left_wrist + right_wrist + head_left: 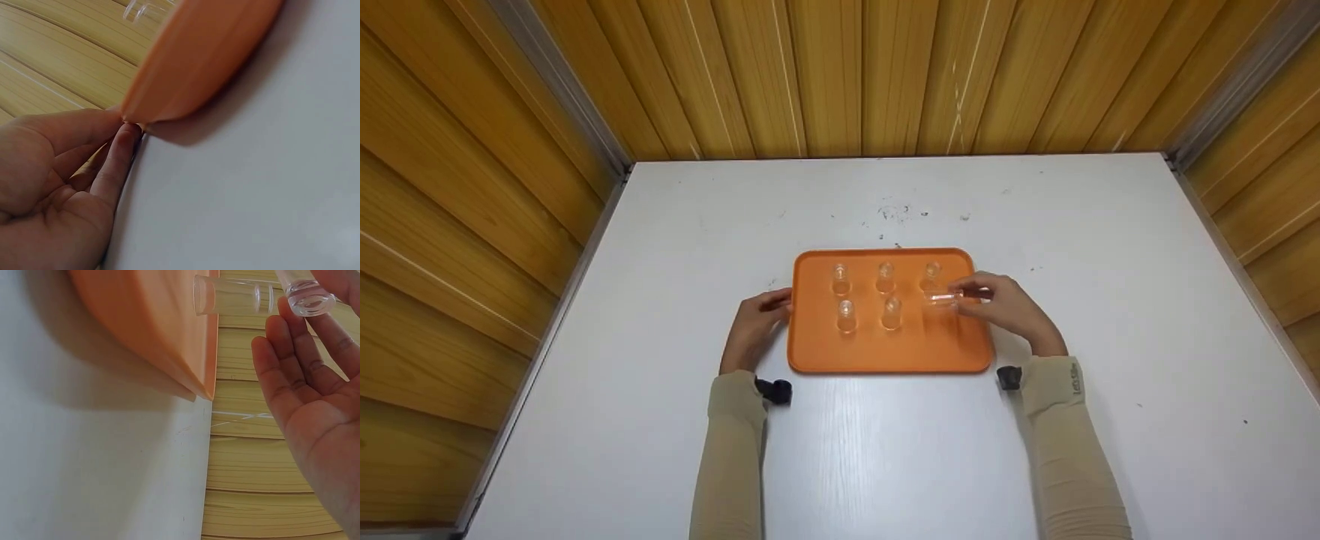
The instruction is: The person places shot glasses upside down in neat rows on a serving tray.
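Note:
Several small clear glasses with thick bases stand on an orange tray [817,356], three in the back row and two in front. One front glass [892,313] stands at the middle. My right hand [1005,304] holds another clear glass [943,298], tipped on its side above the tray's right part. In the right wrist view the held glass [309,298] is between thumb and fingers, near a standing glass [233,295] with its base up. My left hand [754,322] pinches the tray's left rim [152,79] between thumb and finger.
The tray lies on a white table [885,450] with small dark marks [896,213] behind it. Wood-patterned panel walls [832,75] bound the table at the back and both sides. A black wrist camera [777,391] sits by the left sleeve, another [1009,378] by the right.

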Available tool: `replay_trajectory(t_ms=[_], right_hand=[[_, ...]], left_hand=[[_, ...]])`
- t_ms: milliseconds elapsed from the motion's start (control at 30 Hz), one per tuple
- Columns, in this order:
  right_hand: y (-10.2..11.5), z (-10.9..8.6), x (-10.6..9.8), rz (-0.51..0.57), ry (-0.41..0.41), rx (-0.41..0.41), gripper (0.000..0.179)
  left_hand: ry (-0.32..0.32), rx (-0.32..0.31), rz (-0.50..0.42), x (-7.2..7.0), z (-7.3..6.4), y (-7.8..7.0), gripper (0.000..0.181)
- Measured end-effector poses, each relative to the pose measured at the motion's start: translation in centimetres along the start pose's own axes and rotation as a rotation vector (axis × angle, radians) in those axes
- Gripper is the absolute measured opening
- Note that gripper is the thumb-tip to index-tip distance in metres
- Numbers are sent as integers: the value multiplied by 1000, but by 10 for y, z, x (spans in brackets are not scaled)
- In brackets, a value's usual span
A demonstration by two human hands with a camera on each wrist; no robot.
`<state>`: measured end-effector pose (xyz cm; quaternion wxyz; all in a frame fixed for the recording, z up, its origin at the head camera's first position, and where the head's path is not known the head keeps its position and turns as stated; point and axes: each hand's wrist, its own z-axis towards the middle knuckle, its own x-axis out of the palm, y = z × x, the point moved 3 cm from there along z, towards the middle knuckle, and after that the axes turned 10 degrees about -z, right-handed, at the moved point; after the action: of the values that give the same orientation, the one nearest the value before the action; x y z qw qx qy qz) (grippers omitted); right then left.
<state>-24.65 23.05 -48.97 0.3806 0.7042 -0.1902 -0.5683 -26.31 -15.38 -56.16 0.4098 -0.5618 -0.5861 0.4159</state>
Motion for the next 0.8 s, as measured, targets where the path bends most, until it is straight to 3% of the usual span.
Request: replay_trajectory(t_ms=[167, 400, 667, 800], right_hand=[[16, -4, -2, 6, -4, -14, 37], [2, 2, 1, -4, -10, -27, 41], [38, -8, -4, -30, 3, -43, 38], [29, -3, -1, -29, -6, -24, 38]], left_hand=[[-4, -2, 16, 0, 0, 0, 34], [-2, -6, 26, -1, 0, 0, 35], [-6, -19, 39, 0, 1, 1, 36], [-1, -6, 30, 0, 0, 0, 35]])
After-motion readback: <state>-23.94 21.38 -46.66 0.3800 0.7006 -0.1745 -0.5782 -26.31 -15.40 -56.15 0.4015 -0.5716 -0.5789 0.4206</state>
